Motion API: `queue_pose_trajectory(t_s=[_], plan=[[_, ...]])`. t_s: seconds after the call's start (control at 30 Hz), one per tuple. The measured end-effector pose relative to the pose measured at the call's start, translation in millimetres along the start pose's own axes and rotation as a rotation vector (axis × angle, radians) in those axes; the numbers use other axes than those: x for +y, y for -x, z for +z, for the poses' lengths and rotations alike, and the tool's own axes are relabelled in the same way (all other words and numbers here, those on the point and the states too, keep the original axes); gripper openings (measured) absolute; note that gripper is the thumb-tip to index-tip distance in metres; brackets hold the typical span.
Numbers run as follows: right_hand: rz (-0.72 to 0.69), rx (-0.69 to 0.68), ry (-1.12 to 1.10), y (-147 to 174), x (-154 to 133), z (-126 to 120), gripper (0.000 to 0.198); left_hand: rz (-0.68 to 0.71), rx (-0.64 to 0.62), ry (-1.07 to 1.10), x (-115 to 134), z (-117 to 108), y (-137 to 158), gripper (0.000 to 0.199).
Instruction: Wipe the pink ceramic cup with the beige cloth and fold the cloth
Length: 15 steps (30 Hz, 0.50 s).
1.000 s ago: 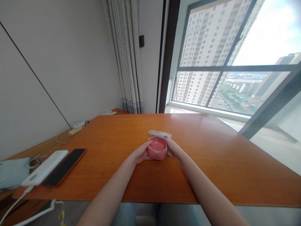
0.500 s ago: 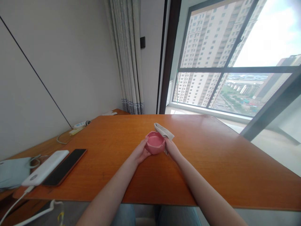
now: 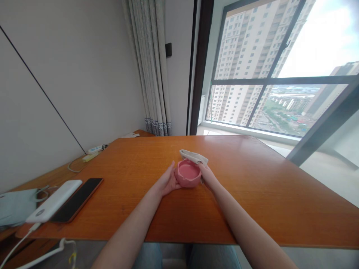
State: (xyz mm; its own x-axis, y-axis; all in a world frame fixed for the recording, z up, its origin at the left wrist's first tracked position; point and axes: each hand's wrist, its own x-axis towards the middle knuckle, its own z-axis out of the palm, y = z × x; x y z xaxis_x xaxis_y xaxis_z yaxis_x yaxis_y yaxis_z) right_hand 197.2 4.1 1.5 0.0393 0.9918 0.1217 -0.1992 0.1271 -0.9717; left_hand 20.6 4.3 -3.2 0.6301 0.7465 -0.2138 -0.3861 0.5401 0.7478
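Observation:
A small round pink ashtray with a notched rim is between my hands over the table, its hollow facing up and toward me. My left hand supports it from the left, fingers beneath and along its side, the thumb raised off the rim. My right hand grips a folded light grey cloth against the right side of the ashtray. The cloth stretches leftward across the far rim, and a bit of it shows below my right fingers. The fingertips of my right hand are partly hidden behind the ashtray.
The wooden table extends around my hands. To the left lie a black-screened phone, a white power bank with a cable, and a pale pouch. Farther back is a power strip. A window stands behind.
The ashtray has turned and shifted slightly right and nearer to me. My left thumb has come off the rim. The cloth now lies flatter, reaching farther left across the far rim.

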Motion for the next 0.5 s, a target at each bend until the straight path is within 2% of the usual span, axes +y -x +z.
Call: queue_pose_trajectory(t_s=[0.13,0.23,0.43,0.5], plan=[[0.175,-0.169,0.010,7,-9,-3,0.033,-0.114,0.068,-0.073,-2,-8,-2,0.050],[0.199,-0.215,0.053,8,-11,-5,0.033,-0.129,0.094,-0.059,-7,-10,-4,0.042],[0.130,-0.017,0.046,-3,2,-3,0.047,0.070,0.252,0.076,-2,-1,-8,0.042],[0.071,0.006,0.043,-5,12,1,0.049,0.162,0.260,0.136,2,0,-8,0.043]])
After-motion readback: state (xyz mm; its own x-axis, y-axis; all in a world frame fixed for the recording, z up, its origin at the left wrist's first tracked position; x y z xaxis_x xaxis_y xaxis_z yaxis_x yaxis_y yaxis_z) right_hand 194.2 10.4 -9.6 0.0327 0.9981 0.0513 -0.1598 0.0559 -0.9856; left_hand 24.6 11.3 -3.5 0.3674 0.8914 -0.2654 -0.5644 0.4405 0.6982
